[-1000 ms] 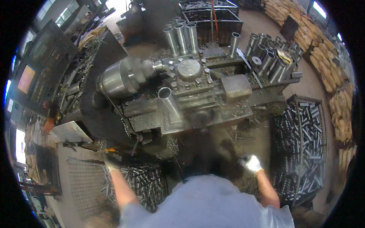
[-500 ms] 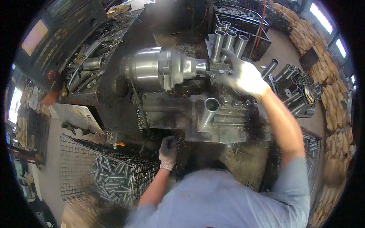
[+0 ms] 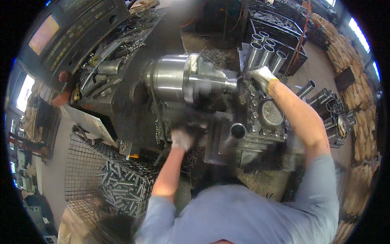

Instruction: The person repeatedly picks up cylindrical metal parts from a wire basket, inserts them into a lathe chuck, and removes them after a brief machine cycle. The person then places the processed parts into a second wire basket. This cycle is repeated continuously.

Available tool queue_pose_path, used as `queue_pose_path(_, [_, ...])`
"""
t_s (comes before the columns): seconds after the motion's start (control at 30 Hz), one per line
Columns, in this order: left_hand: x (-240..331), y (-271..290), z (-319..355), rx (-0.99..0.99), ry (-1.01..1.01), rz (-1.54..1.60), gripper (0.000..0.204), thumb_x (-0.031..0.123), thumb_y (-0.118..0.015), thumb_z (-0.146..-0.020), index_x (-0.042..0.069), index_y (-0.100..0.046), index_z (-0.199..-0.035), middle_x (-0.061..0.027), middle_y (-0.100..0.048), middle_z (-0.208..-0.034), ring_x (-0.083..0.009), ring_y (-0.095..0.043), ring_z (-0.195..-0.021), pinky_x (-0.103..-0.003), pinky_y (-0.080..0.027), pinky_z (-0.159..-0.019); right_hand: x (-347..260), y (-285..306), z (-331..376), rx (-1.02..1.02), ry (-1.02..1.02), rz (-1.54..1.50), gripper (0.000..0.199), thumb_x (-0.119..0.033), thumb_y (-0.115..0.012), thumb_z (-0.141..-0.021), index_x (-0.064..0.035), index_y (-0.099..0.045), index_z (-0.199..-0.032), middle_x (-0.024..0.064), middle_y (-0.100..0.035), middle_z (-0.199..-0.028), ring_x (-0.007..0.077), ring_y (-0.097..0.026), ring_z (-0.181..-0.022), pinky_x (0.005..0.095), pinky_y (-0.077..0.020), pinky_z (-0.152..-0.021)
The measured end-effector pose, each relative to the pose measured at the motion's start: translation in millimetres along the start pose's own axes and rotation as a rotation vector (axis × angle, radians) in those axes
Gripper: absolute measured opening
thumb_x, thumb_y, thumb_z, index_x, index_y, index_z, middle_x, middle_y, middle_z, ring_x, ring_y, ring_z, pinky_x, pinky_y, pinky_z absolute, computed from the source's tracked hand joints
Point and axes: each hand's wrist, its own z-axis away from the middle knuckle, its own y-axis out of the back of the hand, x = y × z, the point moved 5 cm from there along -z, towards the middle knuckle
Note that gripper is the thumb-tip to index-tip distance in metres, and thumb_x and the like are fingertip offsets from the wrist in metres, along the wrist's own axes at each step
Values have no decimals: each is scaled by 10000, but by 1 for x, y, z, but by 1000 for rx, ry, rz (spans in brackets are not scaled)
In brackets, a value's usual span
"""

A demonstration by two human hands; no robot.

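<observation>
A metal chuck (image 3: 170, 77) on the lathe holds a shiny metal tube (image 3: 221, 83) that sticks out to the right. My gloved right hand (image 3: 261, 76) is curled closed at the top of the tool post (image 3: 271, 114), just in front of several upright tubes (image 3: 252, 55). What its fingers hold is hidden. My gloved left hand (image 3: 185, 137) is low, below the chuck, beside the dark carriage. Motion smears its dark fingers. One upright tube (image 3: 237, 132) stands on the carriage to the right of my left hand.
A wire basket (image 3: 81, 171) with many short metal tubes (image 3: 122, 189) is at the lower left. More tubes (image 3: 325, 99) stand at the right, before stacked sacks (image 3: 349, 61). Metal chips (image 3: 215, 59) lie behind the chuck. A white panel (image 3: 87, 124) leans at the left.
My left hand has risen toward the carriage. My right hand has gone from stretched fingers to curled at the tool post. The whole view has shifted, with the scene now farther right.
</observation>
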Motion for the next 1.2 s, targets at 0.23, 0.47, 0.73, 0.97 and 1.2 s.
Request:
queue_pose_path(0.23, [-49,-105,-158,-458,-23,-73,644,504,-619,-975,139,-547,-1501,-153,-623,-1449,-353,-667,-1242,-443,-566,-999,-44,-48,76,94,447,1115,377,-320,-632,-899,-145,-743,-1214,217,-760,-1067,414,-738,-991,504,-585,-879])
queue_pose_path(0.47, [64,-68,-121,-559,-427,341,592,442,-622,-998,113,-562,-1486,-207,-585,-1484,-380,-593,-1331,-472,-493,-1114,-17,-30,2,-46,138,681,387,-320,-781,-847,36,-744,-992,121,-745,-817,208,-614,-660,385,-523,-624])
queue_pose_path(0.73, [86,122,1,61,-134,815,413,61,-723,-915,36,-669,-1323,-200,-726,-1237,-362,-731,-1080,-400,-601,-907,-43,-12,59,89,-32,312,200,-109,-686,-927,-13,-751,-1090,139,-773,-954,204,-766,-794,353,-623,-678])
queue_pose_path(0.97, [83,128,68,170,-21,767,308,-8,-680,-912,9,-718,-1217,-190,-752,-1140,-320,-751,-1016,-400,-597,-869,-53,-14,33,-3,452,453,270,-242,-613,-1029,-50,-733,-1176,55,-742,-944,190,-702,-773,392,-579,-689])
queue_pose_path(1.2, [74,126,82,52,126,784,297,7,-670,-919,6,-723,-1211,-188,-755,-1114,-325,-748,-1019,-390,-587,-891,-39,83,-1,149,251,919,502,-469,-683,-881,-57,-750,-1160,167,-778,-1090,291,-751,-980,410,-571,-908])
